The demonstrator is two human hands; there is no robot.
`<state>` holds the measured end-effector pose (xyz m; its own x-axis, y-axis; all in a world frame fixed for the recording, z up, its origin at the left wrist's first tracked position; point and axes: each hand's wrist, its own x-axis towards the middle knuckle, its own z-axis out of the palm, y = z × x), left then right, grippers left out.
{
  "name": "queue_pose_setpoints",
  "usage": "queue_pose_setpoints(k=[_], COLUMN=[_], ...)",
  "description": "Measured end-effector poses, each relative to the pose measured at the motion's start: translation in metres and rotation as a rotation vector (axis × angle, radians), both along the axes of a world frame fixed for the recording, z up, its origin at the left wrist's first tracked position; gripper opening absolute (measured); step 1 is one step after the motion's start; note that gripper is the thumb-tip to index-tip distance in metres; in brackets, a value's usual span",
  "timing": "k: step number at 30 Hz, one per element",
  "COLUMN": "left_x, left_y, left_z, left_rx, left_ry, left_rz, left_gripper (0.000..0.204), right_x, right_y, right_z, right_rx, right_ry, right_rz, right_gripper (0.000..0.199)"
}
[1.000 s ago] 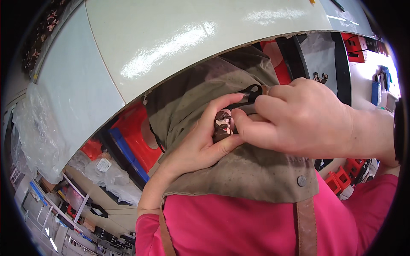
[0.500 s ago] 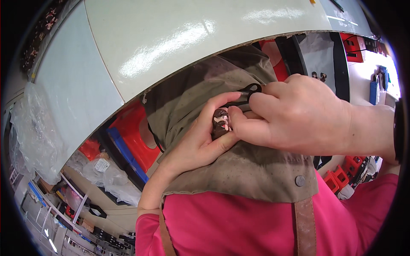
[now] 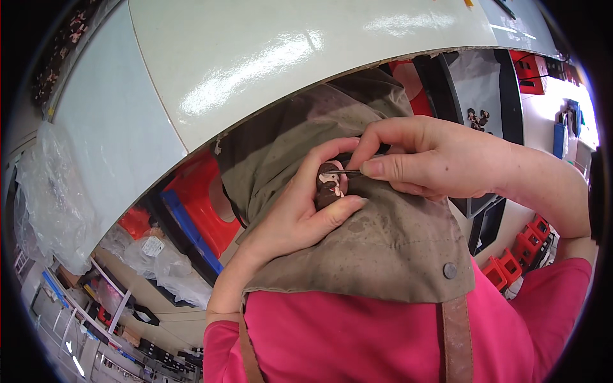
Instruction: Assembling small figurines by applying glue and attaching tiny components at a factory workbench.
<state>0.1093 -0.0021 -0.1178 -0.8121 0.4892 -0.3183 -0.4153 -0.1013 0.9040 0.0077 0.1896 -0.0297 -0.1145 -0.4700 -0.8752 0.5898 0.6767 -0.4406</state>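
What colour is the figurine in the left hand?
The figurine is dark brown with pale pinkish parts; best in head view.

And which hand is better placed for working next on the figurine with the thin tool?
Probably the right hand: it pinches the thin tool, with the tip at the figurine. The left hand cups the figurine, so it seems better suited to steadying.

Pale glossy worktable point(image 3: 204, 38) bends across top, bluish panel point(image 3: 124, 96) joining at left, two white glare patches point(image 3: 249, 70) on surface. Red plastic seat point(image 3: 203, 201) below table edge. Lower left: beige floor point(image 3: 182, 314), pale-framed rack point(image 3: 120, 313) with mixed goods, blurred toward rim. Red bins point(image 3: 507, 267) at right. Strong white light point(image 3: 595, 121) along right rim.
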Motion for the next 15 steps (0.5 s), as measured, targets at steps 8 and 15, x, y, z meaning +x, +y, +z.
queue_pose_setpoints(k=[8,15], left_x=[-0.001,-0.003], left_y=[0.000,0.001], left_z=[-0.004,0.003], left_rx=[-0.017,0.038], left_ry=[0.118,0.038], left_rz=[-0.016,-0.024], left_gripper=[0.064,0.065], right_x=[0.004,-0.004], right_y=[0.010,0.014], right_z=[-0.013,-0.003], right_rx=[-0.100,-0.320], right_ry=[-0.193,0.650], right_rz=[-0.165,0.260], right_gripper=[0.023,0.015])
